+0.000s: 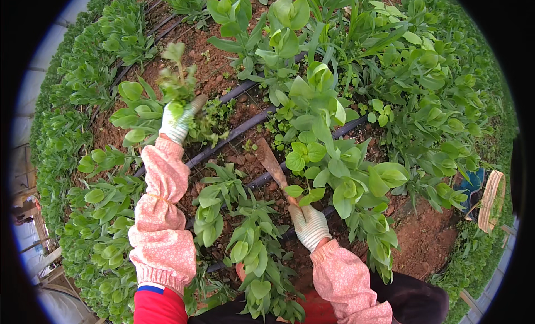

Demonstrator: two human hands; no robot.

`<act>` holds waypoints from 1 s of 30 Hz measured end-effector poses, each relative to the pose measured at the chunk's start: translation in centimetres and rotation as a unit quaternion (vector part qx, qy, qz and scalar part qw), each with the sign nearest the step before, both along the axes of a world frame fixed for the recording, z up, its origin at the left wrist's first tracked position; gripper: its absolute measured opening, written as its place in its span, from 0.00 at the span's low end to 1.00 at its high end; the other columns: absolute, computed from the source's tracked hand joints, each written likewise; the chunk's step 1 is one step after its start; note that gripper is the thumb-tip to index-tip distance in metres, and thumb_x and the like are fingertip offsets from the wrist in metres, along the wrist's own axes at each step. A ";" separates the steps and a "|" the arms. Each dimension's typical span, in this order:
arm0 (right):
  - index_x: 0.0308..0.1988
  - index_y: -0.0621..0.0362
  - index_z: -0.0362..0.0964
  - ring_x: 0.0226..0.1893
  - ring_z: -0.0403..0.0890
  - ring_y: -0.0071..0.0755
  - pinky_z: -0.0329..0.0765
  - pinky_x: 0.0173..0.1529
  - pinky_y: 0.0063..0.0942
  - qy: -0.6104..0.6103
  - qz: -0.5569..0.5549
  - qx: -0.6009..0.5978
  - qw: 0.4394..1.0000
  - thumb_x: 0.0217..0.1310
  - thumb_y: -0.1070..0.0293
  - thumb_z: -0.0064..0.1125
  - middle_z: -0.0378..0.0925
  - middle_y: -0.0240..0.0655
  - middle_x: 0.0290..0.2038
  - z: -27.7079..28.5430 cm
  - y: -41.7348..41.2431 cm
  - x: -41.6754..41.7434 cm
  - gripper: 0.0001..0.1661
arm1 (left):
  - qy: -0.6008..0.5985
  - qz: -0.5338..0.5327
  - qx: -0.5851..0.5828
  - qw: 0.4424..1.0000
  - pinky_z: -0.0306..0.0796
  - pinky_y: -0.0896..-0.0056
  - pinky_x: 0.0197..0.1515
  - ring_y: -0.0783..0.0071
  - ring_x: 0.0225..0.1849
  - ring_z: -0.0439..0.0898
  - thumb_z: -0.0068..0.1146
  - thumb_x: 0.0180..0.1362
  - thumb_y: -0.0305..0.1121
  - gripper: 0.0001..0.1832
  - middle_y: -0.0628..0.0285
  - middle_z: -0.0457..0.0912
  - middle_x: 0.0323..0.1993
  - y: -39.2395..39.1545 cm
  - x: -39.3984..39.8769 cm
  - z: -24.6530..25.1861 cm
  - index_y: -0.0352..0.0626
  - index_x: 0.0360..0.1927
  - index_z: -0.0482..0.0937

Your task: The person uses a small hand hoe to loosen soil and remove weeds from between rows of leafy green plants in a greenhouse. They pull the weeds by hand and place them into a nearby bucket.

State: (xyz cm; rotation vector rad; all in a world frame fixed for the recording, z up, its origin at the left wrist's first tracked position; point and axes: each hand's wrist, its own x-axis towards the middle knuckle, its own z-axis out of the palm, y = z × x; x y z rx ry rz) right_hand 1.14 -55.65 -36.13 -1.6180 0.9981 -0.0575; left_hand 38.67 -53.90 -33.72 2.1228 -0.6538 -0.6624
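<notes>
My left hand (175, 123), in a white knit glove, is closed around a bunch of pulled green weeds (177, 83), slightly blurred. It is over the bed at upper left, beside a broad-leaved plant (136, 115). Gripped in my gloved right hand (309, 225) is the handle of a narrow hand trowel (269, 159) with a rusty blade. Its tip reaches the soil near small seedlings (250, 146). A leafy plant (309, 152) stands close to the trowel's right side and partly hides the handle.
Dark drip irrigation hoses (246, 125) cross the reddish soil (205, 64) diagonally, with thin netting around them. Dense rows of broad-leaved plants (434, 77) fill both sides. At far right lies a teal object (472, 188) beside a straw-coloured banded item (492, 200).
</notes>
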 end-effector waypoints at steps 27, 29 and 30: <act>0.60 0.53 0.62 0.49 0.76 0.50 0.70 0.53 0.34 0.022 0.077 -0.172 0.982 0.61 0.59 0.48 0.74 0.50 0.49 -5.5 -3.3 8.2 0.28 | -0.018 -0.280 0.279 0.918 0.71 0.61 0.51 0.60 0.47 0.78 0.59 0.52 0.40 0.21 0.55 0.80 0.44 -5.3 -1.4 -5.4 0.42 0.48 0.77; 0.58 0.51 0.64 0.47 0.76 0.53 0.71 0.50 0.37 0.059 0.070 -0.239 0.967 0.61 0.59 0.48 0.75 0.49 0.46 -3.6 -2.8 5.6 0.26 | 0.151 -0.192 0.064 0.968 0.70 0.63 0.51 0.63 0.45 0.77 0.61 0.53 0.43 0.23 0.55 0.80 0.43 -4.3 -1.0 -5.3 0.40 0.49 0.76; 0.58 0.50 0.65 0.45 0.76 0.54 0.72 0.49 0.38 0.058 0.072 -0.264 0.960 0.60 0.59 0.48 0.76 0.48 0.45 -2.3 -2.0 5.4 0.25 | 0.224 -0.087 -0.043 0.970 0.70 0.65 0.50 0.64 0.44 0.76 0.62 0.52 0.43 0.25 0.55 0.79 0.43 -2.8 0.3 -4.7 0.39 0.50 0.74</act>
